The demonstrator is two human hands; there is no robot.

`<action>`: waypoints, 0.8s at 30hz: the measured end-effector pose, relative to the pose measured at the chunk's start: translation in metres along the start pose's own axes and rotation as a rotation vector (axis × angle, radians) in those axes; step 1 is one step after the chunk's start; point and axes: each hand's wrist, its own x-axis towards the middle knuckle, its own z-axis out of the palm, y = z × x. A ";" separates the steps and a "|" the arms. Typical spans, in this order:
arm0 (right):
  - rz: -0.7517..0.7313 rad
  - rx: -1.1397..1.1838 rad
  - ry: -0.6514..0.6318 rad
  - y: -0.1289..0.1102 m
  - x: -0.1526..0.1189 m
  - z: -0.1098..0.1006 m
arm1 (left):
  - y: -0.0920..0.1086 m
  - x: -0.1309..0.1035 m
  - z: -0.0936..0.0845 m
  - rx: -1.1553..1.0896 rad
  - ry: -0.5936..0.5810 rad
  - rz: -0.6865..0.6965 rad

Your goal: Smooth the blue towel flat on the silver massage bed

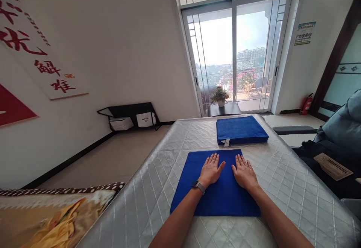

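Note:
A blue cloth lies flat on the quilted silver-grey table cover. My left hand rests palm down on its left part, fingers stretched out, with a watch on the wrist. Flat on the right part of the same cloth lies my right hand, its fingers also extended. Neither hand grips anything. Just beyond the cloth sits a neat stack of folded blue cloths, with a white tag showing at its front left edge.
Behind the table stands a dark chair bearing a potted plant. A grey sofa with dark fabric is on the right. Yellow cloth lies at the lower left. A black rack stands by the wall.

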 end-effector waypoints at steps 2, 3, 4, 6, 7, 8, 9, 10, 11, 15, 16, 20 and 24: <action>0.005 -0.001 -0.001 0.000 0.000 0.000 | -0.018 -0.004 -0.002 0.014 -0.016 -0.040; 0.008 -0.004 -0.002 -0.001 0.000 0.000 | -0.027 -0.007 -0.003 0.021 -0.018 -0.061; 0.012 -0.010 -0.005 -0.001 -0.001 0.000 | -0.036 -0.010 -0.003 0.028 -0.015 -0.082; 0.015 -0.024 -0.008 -0.002 -0.001 0.000 | -0.056 -0.016 -0.003 0.046 0.005 -0.122; 0.016 -0.030 -0.009 -0.002 0.000 0.000 | -0.065 -0.019 -0.004 0.054 0.012 -0.139; 0.015 -0.034 -0.010 -0.002 0.000 0.000 | -0.074 -0.023 -0.004 0.061 0.015 -0.155; 0.014 -0.038 -0.011 -0.002 0.000 0.000 | -0.083 -0.026 -0.004 0.066 0.016 -0.170; 0.013 -0.042 -0.011 -0.003 0.000 0.000 | -0.090 -0.029 -0.005 0.071 0.016 -0.184; 0.012 -0.046 -0.012 -0.003 0.001 0.000 | -0.096 -0.032 -0.005 0.074 0.016 -0.196; 0.007 -0.059 -0.015 -0.003 0.002 0.003 | -0.111 -0.040 -0.006 0.079 0.033 -0.236; 0.005 -0.061 -0.013 -0.004 0.003 0.004 | -0.112 -0.041 -0.007 0.079 0.037 -0.243; 0.001 -0.076 -0.010 -0.005 0.004 0.006 | -0.112 -0.043 -0.009 0.076 0.046 -0.249; 0.005 -0.084 -0.020 -0.007 0.005 0.005 | -0.112 -0.045 -0.011 0.056 0.050 -0.257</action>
